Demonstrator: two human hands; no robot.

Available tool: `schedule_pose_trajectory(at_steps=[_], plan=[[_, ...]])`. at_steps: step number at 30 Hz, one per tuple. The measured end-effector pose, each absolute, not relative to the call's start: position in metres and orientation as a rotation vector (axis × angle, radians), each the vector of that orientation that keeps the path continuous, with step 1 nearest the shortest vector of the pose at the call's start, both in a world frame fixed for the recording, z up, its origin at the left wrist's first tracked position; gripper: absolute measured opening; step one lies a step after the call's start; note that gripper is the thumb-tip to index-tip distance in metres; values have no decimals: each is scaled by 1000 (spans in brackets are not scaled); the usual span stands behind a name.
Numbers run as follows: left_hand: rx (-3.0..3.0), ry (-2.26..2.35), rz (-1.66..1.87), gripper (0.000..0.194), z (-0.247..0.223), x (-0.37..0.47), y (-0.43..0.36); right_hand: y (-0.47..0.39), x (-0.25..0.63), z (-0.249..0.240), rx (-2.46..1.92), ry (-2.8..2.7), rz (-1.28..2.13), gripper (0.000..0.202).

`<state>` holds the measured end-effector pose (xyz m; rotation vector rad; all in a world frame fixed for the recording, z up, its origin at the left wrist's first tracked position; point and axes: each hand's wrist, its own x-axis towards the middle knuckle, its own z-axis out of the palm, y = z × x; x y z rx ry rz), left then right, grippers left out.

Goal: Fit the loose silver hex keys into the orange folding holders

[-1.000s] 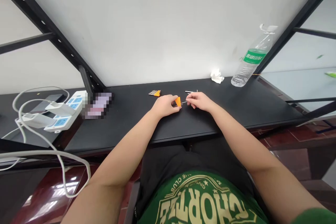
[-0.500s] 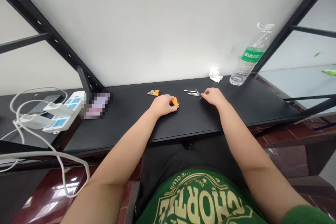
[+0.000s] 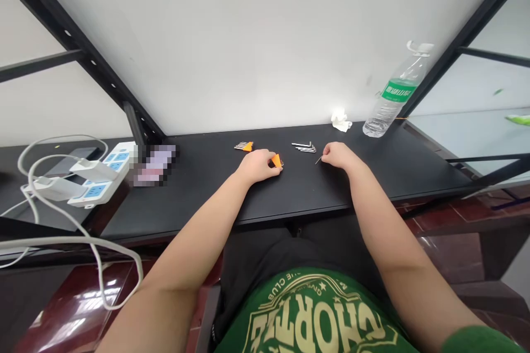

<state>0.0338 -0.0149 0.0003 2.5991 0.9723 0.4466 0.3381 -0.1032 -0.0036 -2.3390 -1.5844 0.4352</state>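
Observation:
My left hand [image 3: 259,166] is closed on an orange holder [image 3: 277,161], low over the black tabletop. A thin metal key [image 3: 318,159] is pinched in the fingertips of my right hand [image 3: 336,155], at the right of the middle. Between the hands and a little farther back, several L-shaped hex keys [image 3: 305,147] lie side by side on the table. Behind my left hand rests a second orange holder [image 3: 248,146] with several metal keys in it, pointing left.
A clear bottle [image 3: 393,94] with a green label and a crumpled white tissue [image 3: 340,120] stand near the wall. On the left are a blurred phone-like item [image 3: 155,165], a white power strip [image 3: 108,174] and looping white cables [image 3: 99,243]. Black shelf posts flank the black table [image 3: 199,187].
My right hand has shifted slightly right with the thin key, away from the loose hex keys. My left hand keeps its grip on the orange holder.

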Motion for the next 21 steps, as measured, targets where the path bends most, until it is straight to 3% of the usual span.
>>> schedule_pose_trajectory(at_steps=[6,11,16,21], plan=[[2593,962,443,25,-1,33,-14,-110,338,-3,-2245,-1572,472,10],[2599,986,424,28,1,35,-15,-115,345,-11,-1922,-1486,661,10],[2615,979,402,28,2,35,-16,-108,352,-21,-1783,-1691,320,3],[2612,970,419,25,3,33,-16,-102,354,-24,-1808,-1901,169,10]])
